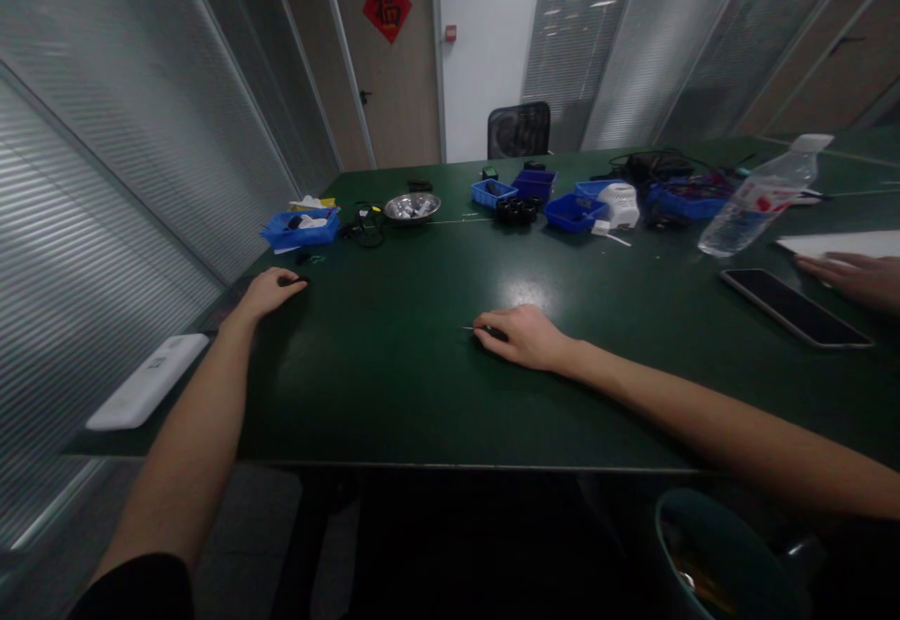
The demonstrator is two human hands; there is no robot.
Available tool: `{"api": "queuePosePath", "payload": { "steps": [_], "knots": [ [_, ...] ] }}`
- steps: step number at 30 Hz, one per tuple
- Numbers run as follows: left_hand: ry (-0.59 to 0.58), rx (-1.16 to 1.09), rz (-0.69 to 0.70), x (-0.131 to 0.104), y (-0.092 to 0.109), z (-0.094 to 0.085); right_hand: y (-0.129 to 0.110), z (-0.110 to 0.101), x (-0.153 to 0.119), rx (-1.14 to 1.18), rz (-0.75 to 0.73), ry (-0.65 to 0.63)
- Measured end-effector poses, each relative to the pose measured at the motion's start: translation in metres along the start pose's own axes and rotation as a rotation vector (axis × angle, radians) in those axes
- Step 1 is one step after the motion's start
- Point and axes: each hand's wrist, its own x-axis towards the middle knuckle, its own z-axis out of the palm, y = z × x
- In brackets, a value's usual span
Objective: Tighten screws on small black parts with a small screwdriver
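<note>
My left hand (271,292) rests at the left side of the green table (380,395), its thumb and fingers closed round a small black object (293,280). Near the middle of the table, my right hand (521,335) lies low with its fingers closed on a small dark object (496,332); a thin light tip sticks out to the left of the fingertips. Both held things are too small to name surely. Beyond my left hand stands a blue basket (301,229) with items in it.
A metal bowl (412,209), blue trays (573,214) and cables stand farther back. To the right are a plastic bottle (763,196), a phone (794,306) and another person's hand (854,275) on white paper. A white box (149,381) lies at the left edge.
</note>
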Motion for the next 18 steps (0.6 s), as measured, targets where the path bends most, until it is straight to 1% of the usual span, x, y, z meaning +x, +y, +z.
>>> {"api": "queuePosePath", "payload": {
  "steps": [2,4,6,9,11,13,16,18],
  "knots": [
    [0.062,0.004,-0.047,-0.002,-0.001,-0.001,0.0,0.0,0.0,0.008,0.003,-0.003],
    [0.13,0.073,-0.087,-0.004,-0.004,-0.001,0.0,-0.001,0.001,0.014,0.004,-0.004],
    [0.143,0.175,-0.095,-0.005,-0.007,0.0,0.0,-0.001,0.001,0.019,0.001,-0.001],
    [0.087,0.268,-0.08,-0.006,-0.011,0.002,0.0,0.0,0.001,0.017,-0.004,0.012],
    [0.076,0.289,-0.07,-0.005,-0.012,0.003,0.0,0.0,0.001,0.013,-0.006,0.013],
    [0.099,0.298,-0.053,-0.005,-0.01,0.004,0.001,0.001,0.0,0.003,-0.005,0.013],
    [0.168,0.271,0.006,-0.007,-0.003,0.003,0.002,0.001,0.0,-0.006,-0.002,0.013],
    [0.163,0.238,0.073,-0.007,0.004,0.001,0.001,0.001,0.0,-0.005,-0.002,0.009]
  ]
}}
